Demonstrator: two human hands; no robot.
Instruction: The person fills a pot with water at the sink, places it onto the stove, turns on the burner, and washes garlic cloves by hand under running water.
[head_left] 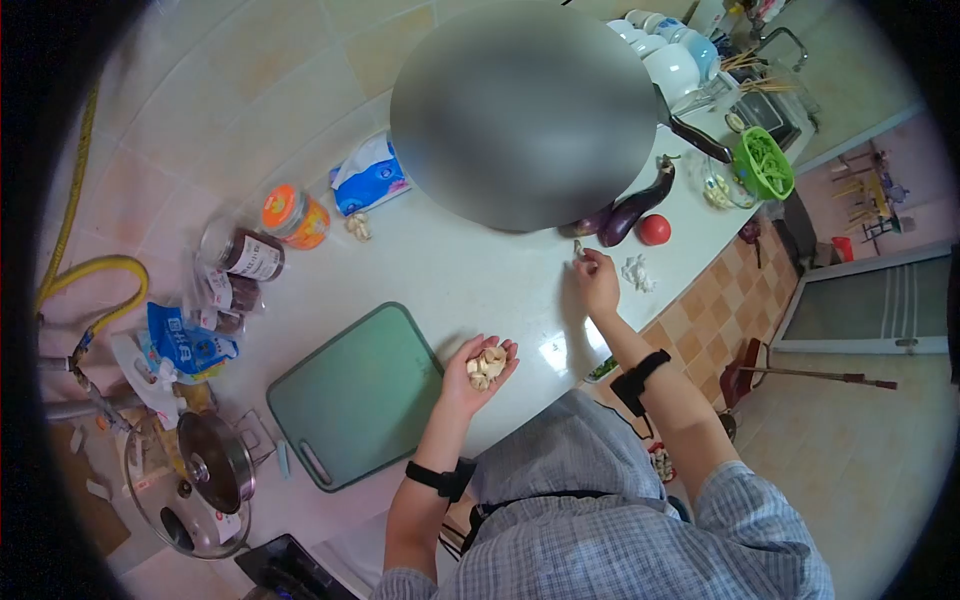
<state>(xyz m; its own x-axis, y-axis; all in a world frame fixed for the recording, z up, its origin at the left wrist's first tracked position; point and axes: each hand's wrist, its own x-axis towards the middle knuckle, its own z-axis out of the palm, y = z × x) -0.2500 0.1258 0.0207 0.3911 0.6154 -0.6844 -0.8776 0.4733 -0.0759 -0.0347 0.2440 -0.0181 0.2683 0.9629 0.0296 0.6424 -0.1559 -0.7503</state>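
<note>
My left hand (470,383) is cupped palm up over the counter, beside the right edge of the green cutting board (350,400). Several garlic cloves (486,368) lie in its palm. My right hand (597,283) reaches farther out, its fingers pinched at a small pale piece that looks like a garlic clove (578,246). Just right of that hand is a little heap of white garlic skins (638,272). Beyond the fingertips lie a dark purple eggplant (632,214) and a red tomato (655,230). A second eggplant is partly hidden by a large grey blur.
A knife (700,137) points out from the blur, near a green basket of green vegetables (765,165). Along the wall stand a tissue pack (370,175), an orange-lidded jar (296,217) and a dark jar (243,252). A lidded pot (212,465) sits at lower left.
</note>
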